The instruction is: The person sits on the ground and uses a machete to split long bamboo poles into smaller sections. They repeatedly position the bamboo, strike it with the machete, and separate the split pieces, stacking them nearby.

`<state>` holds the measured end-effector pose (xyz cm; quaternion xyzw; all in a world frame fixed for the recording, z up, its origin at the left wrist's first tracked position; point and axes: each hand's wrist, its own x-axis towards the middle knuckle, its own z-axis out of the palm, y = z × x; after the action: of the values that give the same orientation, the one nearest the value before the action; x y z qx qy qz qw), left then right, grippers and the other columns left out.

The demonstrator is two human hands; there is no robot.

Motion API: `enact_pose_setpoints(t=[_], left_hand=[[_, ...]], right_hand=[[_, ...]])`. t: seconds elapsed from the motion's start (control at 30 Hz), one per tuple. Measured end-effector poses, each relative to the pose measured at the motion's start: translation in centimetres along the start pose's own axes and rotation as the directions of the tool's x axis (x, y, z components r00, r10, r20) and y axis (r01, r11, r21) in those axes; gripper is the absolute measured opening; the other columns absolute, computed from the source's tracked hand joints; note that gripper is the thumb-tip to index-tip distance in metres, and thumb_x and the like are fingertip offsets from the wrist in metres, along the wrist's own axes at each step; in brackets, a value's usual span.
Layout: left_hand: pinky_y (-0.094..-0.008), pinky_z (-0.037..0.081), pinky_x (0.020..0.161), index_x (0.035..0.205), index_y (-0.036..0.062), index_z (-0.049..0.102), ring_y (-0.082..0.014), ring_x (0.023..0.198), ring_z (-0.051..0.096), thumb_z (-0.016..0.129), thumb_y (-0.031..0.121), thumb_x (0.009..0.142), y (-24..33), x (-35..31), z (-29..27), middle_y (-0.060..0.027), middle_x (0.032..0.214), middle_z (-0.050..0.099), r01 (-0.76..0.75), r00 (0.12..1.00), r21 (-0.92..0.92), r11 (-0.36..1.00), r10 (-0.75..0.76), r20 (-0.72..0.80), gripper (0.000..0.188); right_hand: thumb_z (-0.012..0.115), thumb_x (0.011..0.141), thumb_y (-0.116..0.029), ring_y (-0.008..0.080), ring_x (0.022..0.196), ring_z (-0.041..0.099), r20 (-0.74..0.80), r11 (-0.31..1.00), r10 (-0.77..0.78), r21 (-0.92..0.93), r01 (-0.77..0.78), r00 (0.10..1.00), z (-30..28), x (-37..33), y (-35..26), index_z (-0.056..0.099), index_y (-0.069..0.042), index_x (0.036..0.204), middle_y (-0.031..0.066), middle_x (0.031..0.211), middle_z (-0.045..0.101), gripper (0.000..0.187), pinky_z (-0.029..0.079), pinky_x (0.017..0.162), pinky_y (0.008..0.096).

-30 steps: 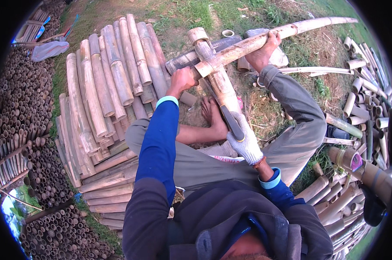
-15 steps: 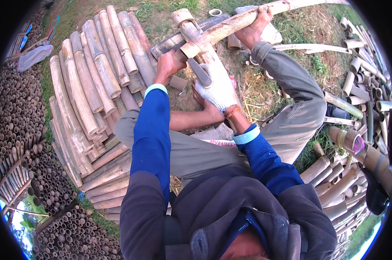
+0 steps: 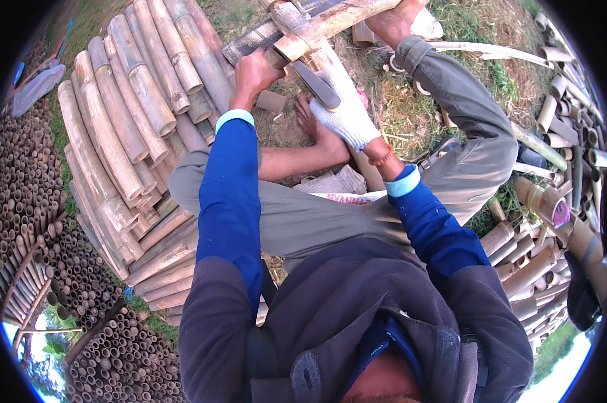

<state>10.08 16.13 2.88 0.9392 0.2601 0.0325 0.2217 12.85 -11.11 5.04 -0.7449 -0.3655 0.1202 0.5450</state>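
A bamboo pole (image 3: 337, 25) runs from the middle of the view up to the upper right. My left hand (image 3: 253, 77) is closed round its near end. My right hand (image 3: 345, 111), in a white knitted glove, grips what looks like a knife; its grey blade (image 3: 313, 84) points up and left, close to the pole's end beside my left hand. The handle is mostly hidden by the glove. Under the pole lies another length of bamboo (image 3: 286, 19), crossing it. My bare foot (image 3: 392, 25) rests against the pole at the upper right.
Cut bamboo lengths (image 3: 139, 64) are stacked to my left. More bamboo pieces (image 3: 528, 272) lie in a heap on the right. A short bamboo offcut (image 3: 271, 102) sits by my left hand. Many bundled tubes (image 3: 21, 168) stand at the far left, near a plastic bag (image 3: 38, 89).
The whole scene has shifted upward in view as my head moved. The knife and gloved hand have moved slightly back from the pole's end; both hands keep their grip.
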Motion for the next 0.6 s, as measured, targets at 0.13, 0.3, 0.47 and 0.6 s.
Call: enact_pose_setpoints(t=[0.13,0.3,0.47,0.6], left_hand=[[-0.0496,0.060,0.098,0.130,0.0012,0.074,-0.0438,0.110,0.077,0.094,0.046,0.069,-1.3,0.3,0.1,-0.0275,0.114,0.079,0.036,0.999,0.027,0.999,-0.037,0.040,0.079],[-0.0483,0.060,0.102,0.140,0.0024,0.069,-0.0434,0.114,0.076,0.088,0.049,0.070,-1.8,-0.6,0.4,-0.0277,0.121,0.078,0.063,0.997,0.083,0.995,-0.067,0.046,0.086],[-0.0478,0.059,0.103,0.143,0.0015,0.066,-0.0436,0.116,0.075,0.089,0.047,0.070,-1.4,-0.8,0.2,-0.0289,0.122,0.077,0.072,0.996,0.082,0.994,-0.077,0.055,0.089],[-0.0497,0.060,0.099,0.136,0.0037,0.072,-0.0432,0.111,0.077,0.092,0.048,0.070,-0.2,0.1,0.7,-0.0287,0.116,0.078,0.040,0.999,0.064,0.997,-0.041,0.021,0.082]], right_hand=[[0.077,0.096,-0.033,0.0337,0.110,0.074,0.101,0.988,0.116,-0.111,-0.105,0.988,0.9,-0.5,0.9,0.067,-0.005,0.137,0.0174,0.133,0.073,0.051,0.058,0.097,0.0410],[0.075,0.089,-0.007,0.0343,0.117,0.074,0.124,0.939,0.343,-0.059,-0.338,0.931,-8.3,-11.7,-10.5,0.057,-0.005,0.147,0.0198,0.131,0.071,0.060,0.056,0.104,0.0409],[0.072,0.087,-0.002,0.0362,0.114,0.074,0.170,0.951,0.307,-0.093,-0.295,0.937,-9.9,-11.4,-11.1,0.055,-0.005,0.147,0.0198,0.126,0.072,0.062,0.057,0.100,0.0409],[0.081,0.095,-0.021,0.0284,0.116,0.067,0.043,0.986,0.010,-0.169,-0.003,0.999,1.3,1.1,1.2,0.060,-0.003,0.143,0.0197,0.125,0.069,0.056,0.052,0.106,0.0424]])
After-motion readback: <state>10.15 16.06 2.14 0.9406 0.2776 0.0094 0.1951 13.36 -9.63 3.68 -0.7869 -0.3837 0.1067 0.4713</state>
